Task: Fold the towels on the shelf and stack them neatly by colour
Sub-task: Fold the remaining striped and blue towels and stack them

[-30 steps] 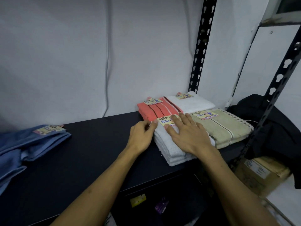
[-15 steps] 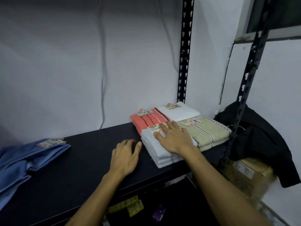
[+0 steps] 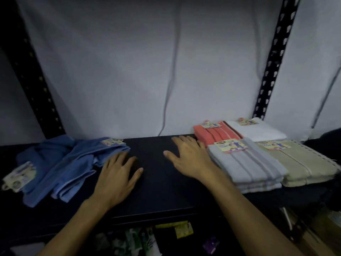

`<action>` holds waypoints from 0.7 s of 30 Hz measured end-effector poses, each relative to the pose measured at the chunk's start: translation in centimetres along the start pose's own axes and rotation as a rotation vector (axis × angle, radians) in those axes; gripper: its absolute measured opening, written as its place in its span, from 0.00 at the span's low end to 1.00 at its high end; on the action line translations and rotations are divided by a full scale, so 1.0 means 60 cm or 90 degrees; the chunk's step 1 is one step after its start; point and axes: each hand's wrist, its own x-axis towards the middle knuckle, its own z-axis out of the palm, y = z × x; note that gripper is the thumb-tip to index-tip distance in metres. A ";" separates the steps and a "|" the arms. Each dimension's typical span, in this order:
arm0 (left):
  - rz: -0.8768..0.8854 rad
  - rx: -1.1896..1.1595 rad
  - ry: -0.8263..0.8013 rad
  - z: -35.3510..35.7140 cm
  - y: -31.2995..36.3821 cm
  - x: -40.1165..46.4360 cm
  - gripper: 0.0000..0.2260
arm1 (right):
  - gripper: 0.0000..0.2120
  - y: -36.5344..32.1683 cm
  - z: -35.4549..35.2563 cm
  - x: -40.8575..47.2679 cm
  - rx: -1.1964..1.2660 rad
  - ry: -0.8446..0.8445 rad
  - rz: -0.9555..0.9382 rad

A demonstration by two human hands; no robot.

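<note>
At the far left, a black slotted upright (image 3: 27, 58) is seen rising against a pale wall (image 3: 120, 61). Below it, a loose heap of blue towels (image 3: 60, 163) lies unfolded on the left part of the black shelf (image 3: 156, 193), with one paper label (image 3: 19, 177) at the heap's left edge and another (image 3: 112, 142) at its far right corner. The left hand (image 3: 115, 179) is laid palm down on the shelf with fingers straight and spread, nothing being grasped; its fingertips lie at the right edge of the blue heap, though contact cannot be told. A bare stretch of shelf is left between the two hands. The right hand (image 3: 191, 157) is likewise flat and released, fingers extended toward the wall, with its outer edge just beside the folded stacks. To the right, four folded piles are set together: a coral towel stack (image 3: 212, 133) at the back, a white towel stack (image 3: 256, 131) beside it, a grey towel stack (image 3: 247, 169) in front, and a beige towel stack (image 3: 302, 165) at the front right. Each pile bears a label. A second slotted upright (image 3: 273, 58) stands behind them.
</note>
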 end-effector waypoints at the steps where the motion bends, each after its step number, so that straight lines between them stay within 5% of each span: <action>1: -0.024 0.025 0.010 -0.005 -0.024 -0.006 0.32 | 0.30 -0.024 0.019 0.013 0.018 -0.027 -0.018; 7: -0.210 0.040 -0.036 -0.005 -0.141 -0.047 0.40 | 0.34 -0.157 0.136 0.098 0.141 -0.131 -0.163; 21: -0.177 -0.147 0.121 -0.023 -0.129 -0.070 0.24 | 0.28 -0.181 0.208 0.193 0.023 -0.108 -0.146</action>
